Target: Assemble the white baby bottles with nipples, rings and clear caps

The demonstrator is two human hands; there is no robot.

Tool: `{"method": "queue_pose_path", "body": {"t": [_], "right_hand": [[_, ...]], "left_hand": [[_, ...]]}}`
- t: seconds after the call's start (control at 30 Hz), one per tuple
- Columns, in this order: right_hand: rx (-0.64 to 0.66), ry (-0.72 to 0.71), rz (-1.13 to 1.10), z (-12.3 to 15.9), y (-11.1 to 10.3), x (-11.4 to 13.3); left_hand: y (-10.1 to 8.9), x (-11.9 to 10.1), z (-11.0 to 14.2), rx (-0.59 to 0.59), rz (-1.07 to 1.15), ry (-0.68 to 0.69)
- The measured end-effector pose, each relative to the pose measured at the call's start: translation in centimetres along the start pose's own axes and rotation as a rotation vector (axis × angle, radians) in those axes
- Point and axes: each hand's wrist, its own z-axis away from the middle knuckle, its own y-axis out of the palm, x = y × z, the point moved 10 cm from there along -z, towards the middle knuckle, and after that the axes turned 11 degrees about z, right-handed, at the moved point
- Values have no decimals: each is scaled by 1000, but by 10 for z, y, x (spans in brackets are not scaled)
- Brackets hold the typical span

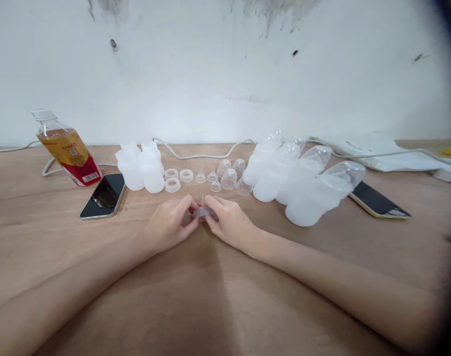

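Between my two hands is a translucent collar ring (pixel 202 212) of a baby bottle, with a thin clear tip, apparently a nipple, rising through it. My left hand (pixel 173 221) pinches the ring from the left. From the right side my right hand (pixel 228 221) grips it with thumb and fingers. Just beyond the hands lie loose collar rings (pixel 186 175) and clear nipples (pixel 200 176). Several transparent domed caps (pixel 228 179) stand beside them. White bottle bodies (pixel 151 173) without caps are grouped on the left, and capped bottles (pixel 307 198) on the right.
A drink bottle (pixel 70 153) stands at the left, with a phone (pixel 103 197) lying near it. Another phone (pixel 379 199) lies right of the capped bottles. A cable (pixel 195 156) runs along the wall (pixel 210 74), and a white plastic bag (pixel 373 154) lies at the back right.
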Motion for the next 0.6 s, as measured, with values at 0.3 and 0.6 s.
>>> {"method": "queue_pose_path", "body": {"t": [0.3, 0.6], "right_hand": [[1, -34, -125, 2, 1, -1], [-95, -133, -81, 4, -9, 6]], "left_hand": [[-4, 5, 5, -128, -11, -25], [-7, 21, 3, -166, 184, -202]]}}
